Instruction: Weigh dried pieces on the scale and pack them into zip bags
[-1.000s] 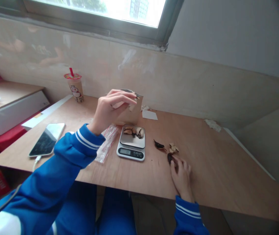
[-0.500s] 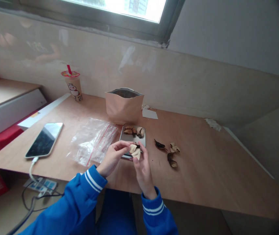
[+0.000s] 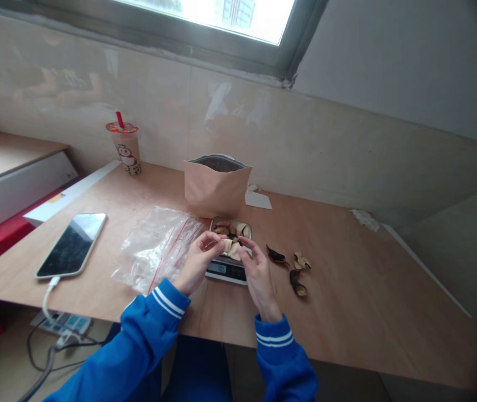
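Can't see much of the scale (image 3: 234,274) from my end, since both hands sit right over the front of it and cover part of the platform; the display is lit but too small and blurry for me to trust the digits. The lower part of the pale dried piece (image 3: 232,250) is murky too: it's over the platform, and I honestly can't tell if it's resting there or held just above. It lies right between my two hands, off the left hand's (image 3: 196,262) fingertips on one side and the right hand's (image 3: 260,279) on the other. Left thumb and index are pinched nearly together on its edge. Right hand is half curled, thumb and index a little apart at the other edge, and whether that's a grip or just a touch I can't say. Brown pieces (image 3: 222,228) sit behind it on the platform, partly hidden. The paper pouch (image 3: 217,191) stands open just behind the scale, insides too dark to read.
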Demonstrator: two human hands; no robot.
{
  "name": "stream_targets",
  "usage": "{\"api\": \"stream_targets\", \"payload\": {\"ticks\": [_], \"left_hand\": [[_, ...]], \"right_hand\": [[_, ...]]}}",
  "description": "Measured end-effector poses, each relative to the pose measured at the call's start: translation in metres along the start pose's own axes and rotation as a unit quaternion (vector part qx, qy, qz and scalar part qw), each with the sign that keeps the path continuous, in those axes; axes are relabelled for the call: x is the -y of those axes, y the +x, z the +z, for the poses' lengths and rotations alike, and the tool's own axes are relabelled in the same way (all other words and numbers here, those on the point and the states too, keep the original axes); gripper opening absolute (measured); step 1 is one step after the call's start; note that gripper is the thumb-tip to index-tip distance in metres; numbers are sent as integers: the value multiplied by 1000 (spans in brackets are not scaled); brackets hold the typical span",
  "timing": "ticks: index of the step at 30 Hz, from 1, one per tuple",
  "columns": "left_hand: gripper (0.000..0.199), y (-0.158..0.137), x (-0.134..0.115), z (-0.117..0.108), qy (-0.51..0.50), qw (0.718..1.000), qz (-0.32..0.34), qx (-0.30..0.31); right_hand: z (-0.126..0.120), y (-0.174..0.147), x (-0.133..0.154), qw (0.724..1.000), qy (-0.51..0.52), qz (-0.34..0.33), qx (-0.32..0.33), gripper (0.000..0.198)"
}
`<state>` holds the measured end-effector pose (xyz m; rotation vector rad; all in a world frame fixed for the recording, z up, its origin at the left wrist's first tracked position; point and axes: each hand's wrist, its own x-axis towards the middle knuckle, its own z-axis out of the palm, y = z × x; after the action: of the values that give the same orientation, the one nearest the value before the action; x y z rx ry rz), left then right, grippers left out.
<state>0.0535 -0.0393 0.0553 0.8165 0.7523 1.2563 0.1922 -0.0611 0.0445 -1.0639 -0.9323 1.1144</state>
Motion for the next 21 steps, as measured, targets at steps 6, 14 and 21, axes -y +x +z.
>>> {"api": "stream_targets", "payload": {"ticks": [6,14,21], "left_hand": [[25,6,2,1,38,999,18,-8],[26,12,5,-6,81,995,24,-61],[31,0,-1,-16,123,968,114,-186]], "right_hand": [[-14,11,1,998,29,-12,-49,34],[-50,10,-8,991,37,-25,-128,32],[-22,21,-13,987,-121,-87,-57,26]]}}
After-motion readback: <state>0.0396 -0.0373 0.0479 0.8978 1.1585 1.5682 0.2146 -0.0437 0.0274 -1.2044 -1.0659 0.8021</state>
